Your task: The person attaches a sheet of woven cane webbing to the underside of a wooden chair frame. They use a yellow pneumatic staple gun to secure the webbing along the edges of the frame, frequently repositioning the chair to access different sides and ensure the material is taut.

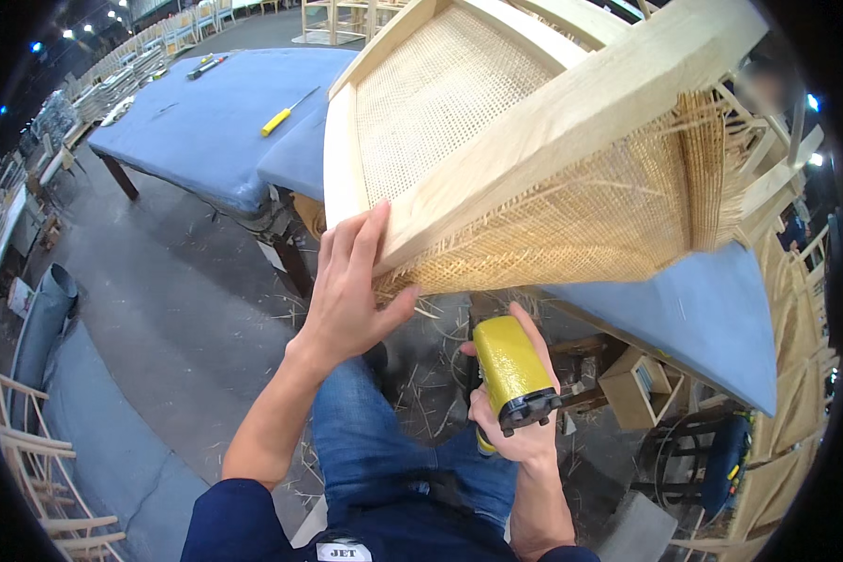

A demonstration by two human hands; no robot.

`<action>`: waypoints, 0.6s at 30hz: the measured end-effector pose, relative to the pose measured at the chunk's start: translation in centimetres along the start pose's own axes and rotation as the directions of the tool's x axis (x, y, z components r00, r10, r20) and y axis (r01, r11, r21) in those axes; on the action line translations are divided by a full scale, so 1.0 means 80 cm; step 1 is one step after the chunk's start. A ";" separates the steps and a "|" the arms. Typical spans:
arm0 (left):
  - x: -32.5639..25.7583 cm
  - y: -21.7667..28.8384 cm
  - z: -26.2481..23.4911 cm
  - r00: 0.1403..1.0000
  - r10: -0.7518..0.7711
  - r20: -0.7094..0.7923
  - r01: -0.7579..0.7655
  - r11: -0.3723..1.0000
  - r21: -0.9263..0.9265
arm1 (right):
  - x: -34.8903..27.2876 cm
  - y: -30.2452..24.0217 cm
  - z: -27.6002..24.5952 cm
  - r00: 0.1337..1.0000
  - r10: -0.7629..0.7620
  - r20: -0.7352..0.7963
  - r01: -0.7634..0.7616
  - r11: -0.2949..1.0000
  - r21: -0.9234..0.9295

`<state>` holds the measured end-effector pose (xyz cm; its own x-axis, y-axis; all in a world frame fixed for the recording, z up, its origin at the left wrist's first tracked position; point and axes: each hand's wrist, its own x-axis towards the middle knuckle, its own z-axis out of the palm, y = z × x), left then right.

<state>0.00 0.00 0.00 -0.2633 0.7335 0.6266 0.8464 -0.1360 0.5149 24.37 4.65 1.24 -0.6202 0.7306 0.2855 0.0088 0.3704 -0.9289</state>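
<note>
A pale wooden chair frame (pixel 571 140) lies tilted across the padded bench in front of me. Woven cane webbing (pixel 440 89) fills its far panel, and more cane (pixel 590 225) with frayed ends hangs over the near side. My left hand (pixel 345 286) grips the frame's near left corner, fingers on the wood and thumb by the cane's lower edge. Below the frame, my right hand (pixel 525 433) is closed around a yellow staple gun (pixel 513 361) with a black end cap. The gun's body hides most of those fingers; its tip is not visible.
The blue padded bench (pixel 211 103) carries a yellow-handled screwdriver (pixel 277 122) and other tools. Its blue right end (pixel 702 318) juts beyond the frame. At right stand a small wooden box (pixel 639 389) and a dark stool (pixel 721 464). Cane scraps litter the floor; wooden chair parts (pixel 37 450) stand left.
</note>
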 end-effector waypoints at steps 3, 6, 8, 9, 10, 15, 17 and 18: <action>0.000 0.003 0.000 0.996 -0.033 -0.077 0.047 0.980 0.191 | -0.001 0.021 -0.006 0.994 -0.107 -0.012 0.107 0.993 0.040; -0.004 0.015 -0.009 0.954 -0.293 0.062 0.276 0.941 0.195 | -0.033 0.019 -0.016 0.997 0.025 -0.072 -0.013 0.987 0.160; 0.015 0.029 -0.010 0.878 -0.462 0.124 0.451 0.886 0.108 | -0.031 0.024 -0.038 0.995 0.008 -0.100 0.008 0.987 0.162; 0.015 0.038 -0.014 0.813 -0.554 0.179 0.548 0.832 0.088 | -0.036 0.027 -0.044 0.994 0.028 -0.110 -0.010 0.986 0.167; 0.017 0.044 -0.016 0.793 -0.580 0.187 0.562 0.815 0.143 | -0.039 0.032 -0.046 0.991 0.043 -0.127 -0.019 0.983 0.181; -0.004 0.008 0.005 0.886 -0.464 0.014 0.463 0.880 -0.102 | -0.053 0.037 -0.054 0.977 0.094 -0.190 -0.048 0.970 0.237; -0.006 0.022 0.008 0.882 -0.470 0.017 0.465 0.867 -0.176 | -0.056 0.036 -0.062 0.969 0.167 -0.180 -0.107 0.946 0.306; -0.008 0.029 0.017 0.896 -0.444 0.020 0.442 0.884 -0.149 | -0.055 0.041 -0.066 0.973 0.134 -0.185 -0.083 0.961 0.263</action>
<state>2.76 0.15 -0.03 -0.6026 0.7309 0.3205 0.5632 0.1049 0.8196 31.29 5.70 -1.83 -0.4575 0.8672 0.1966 -0.1464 0.1447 -0.9786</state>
